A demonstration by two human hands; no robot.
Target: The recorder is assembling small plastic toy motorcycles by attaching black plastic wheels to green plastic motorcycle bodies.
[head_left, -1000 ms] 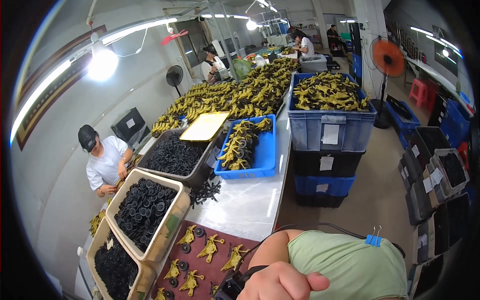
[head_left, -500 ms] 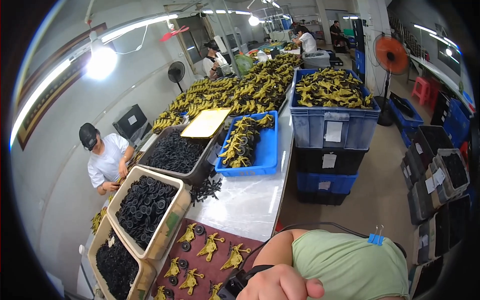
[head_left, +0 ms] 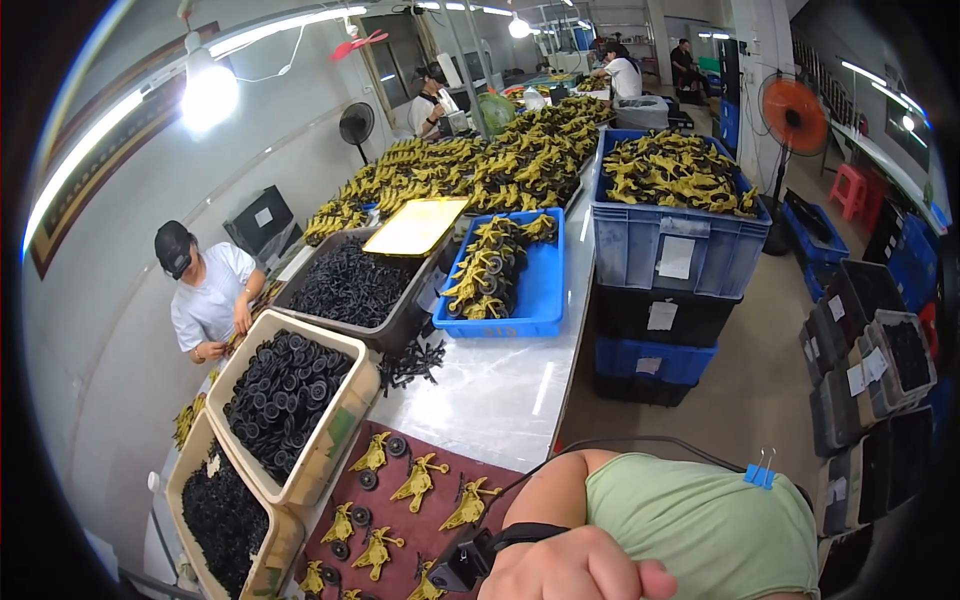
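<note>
My left hand [head_left: 575, 568] is at the lower edge, knuckles up and thumb out to the right. Its fingers bend down out of the picture, so their grip is hidden. A black strap [head_left: 530, 535] with a small dark box [head_left: 462, 562] circles the wrist. Just left of the hand, a dark red mat [head_left: 425, 530] carries several yellow plastic parts [head_left: 415, 483] with arms and points. Small black wheels [head_left: 368, 481] lie among them. My right hand is out of view.
Cream bins of black wheels [head_left: 285, 395] and small black pieces [head_left: 220, 525] border the mat. Beyond stand a grey bin [head_left: 345, 285], a blue tray [head_left: 545, 280] and heaped yellow-black parts. Stacked crates [head_left: 655, 250] flank the table. A co-worker [head_left: 205, 290] is at the left side.
The view has tilted slightly, so the table and bins sit a little higher in the picture. My left hand appears slightly farther right, in much the same pose.
</note>
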